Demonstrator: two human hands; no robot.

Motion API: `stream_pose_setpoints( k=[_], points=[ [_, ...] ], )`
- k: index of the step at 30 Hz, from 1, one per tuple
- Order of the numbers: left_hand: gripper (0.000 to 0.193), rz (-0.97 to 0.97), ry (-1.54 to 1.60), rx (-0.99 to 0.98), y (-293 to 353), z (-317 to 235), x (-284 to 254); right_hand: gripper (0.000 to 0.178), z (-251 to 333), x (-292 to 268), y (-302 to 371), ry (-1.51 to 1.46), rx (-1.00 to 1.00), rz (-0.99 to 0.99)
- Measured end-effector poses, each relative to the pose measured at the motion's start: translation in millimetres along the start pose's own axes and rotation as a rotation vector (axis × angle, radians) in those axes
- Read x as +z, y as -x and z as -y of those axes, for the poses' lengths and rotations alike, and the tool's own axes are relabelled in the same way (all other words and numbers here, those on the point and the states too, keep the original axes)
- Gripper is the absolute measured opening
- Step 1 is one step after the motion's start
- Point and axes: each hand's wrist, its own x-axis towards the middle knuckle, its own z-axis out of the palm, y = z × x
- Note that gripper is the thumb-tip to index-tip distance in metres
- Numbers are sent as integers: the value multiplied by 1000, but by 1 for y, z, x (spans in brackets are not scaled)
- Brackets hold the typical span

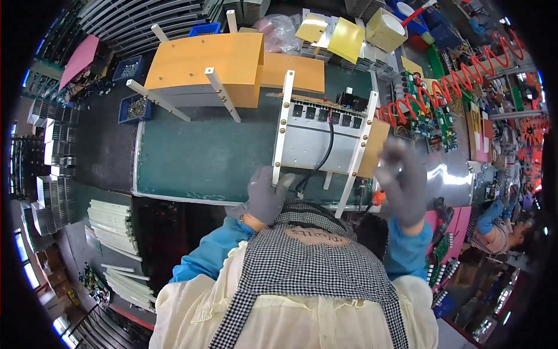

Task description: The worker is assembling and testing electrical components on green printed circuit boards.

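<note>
A metal assembly [311, 142] with two long white bars screwed across it rests on the green bench in front of me. A black cable hangs down its face, and a row of black components lines its upper edge. My left hand [265, 196], in a grey glove, is closed around the lower end of the left white bar [282, 125]. To the right of the assembly, my right hand [404, 186], also gloved, is raised and smeared by motion, so its fingers are unclear. An orange-ended tool [378, 198] appears just beside that hand.
An orange-covered unit [203, 64] with white bars stands at the back left of the green bench [197, 151]. Blue bins [135, 109] of small parts sit left of it. A red coiled hose [447, 87] and circuit boards lie right. Another person [494, 230] works at far right.
</note>
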Motion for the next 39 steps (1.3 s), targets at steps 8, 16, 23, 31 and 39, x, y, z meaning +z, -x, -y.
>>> stream_pose_setpoints(
  k=[8,16,23,31,39],
  points=[
    [28,-12,-55,73,9,9,-1,47,24,84,-89,409,-317,-23],
    [28,-14,-3,85,10,14,0,35,17,100,-91,443,-148,116],
    [27,-16,-8,70,5,13,3,33,11,104,-97,448,-83,159],
    [26,22,-25,104,-9,9,0,34,0,98,-112,340,10,246],
    [29,220,15,108,-55,-19,10,38,-47,59,-121,238,156,172]
  ],
)
